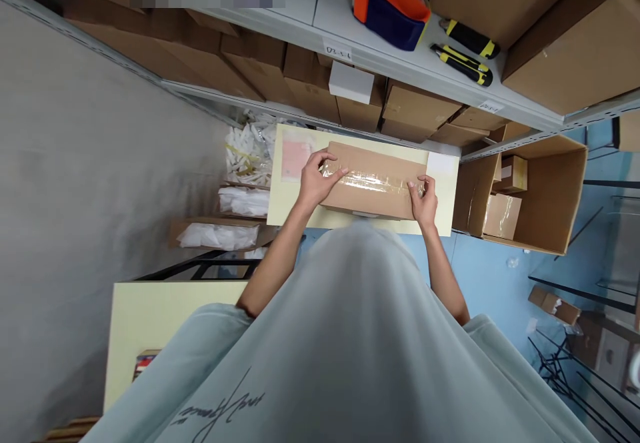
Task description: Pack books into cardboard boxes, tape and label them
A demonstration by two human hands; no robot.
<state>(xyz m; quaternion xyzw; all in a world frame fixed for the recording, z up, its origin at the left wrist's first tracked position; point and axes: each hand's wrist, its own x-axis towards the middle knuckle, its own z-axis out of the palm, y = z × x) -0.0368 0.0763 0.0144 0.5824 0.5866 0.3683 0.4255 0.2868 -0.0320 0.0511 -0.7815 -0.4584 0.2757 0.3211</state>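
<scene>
A long brown cardboard box [375,199] lies on the pale yellow tabletop [290,204], with clear tape [375,181] running lengthwise along its upper face. My left hand [315,179] grips the box's left end, its thumb resting on the tape and its fingers at the end edge. At the opposite end, my right hand [424,203] holds the box with the thumb on top and the fingers curled by the taped edge. The undersides of both grips are hidden. A pink sheet [296,157] lies left of the box, and a white paper [443,163] lies to its right.
Above the table's far edge, a grey shelf [320,13] carries an orange-and-blue tape dispenser [393,13] and two box cutters [463,64]. A large open carton [550,196] with smaller boxes stands at right. Bagged white items [250,153] sit at left.
</scene>
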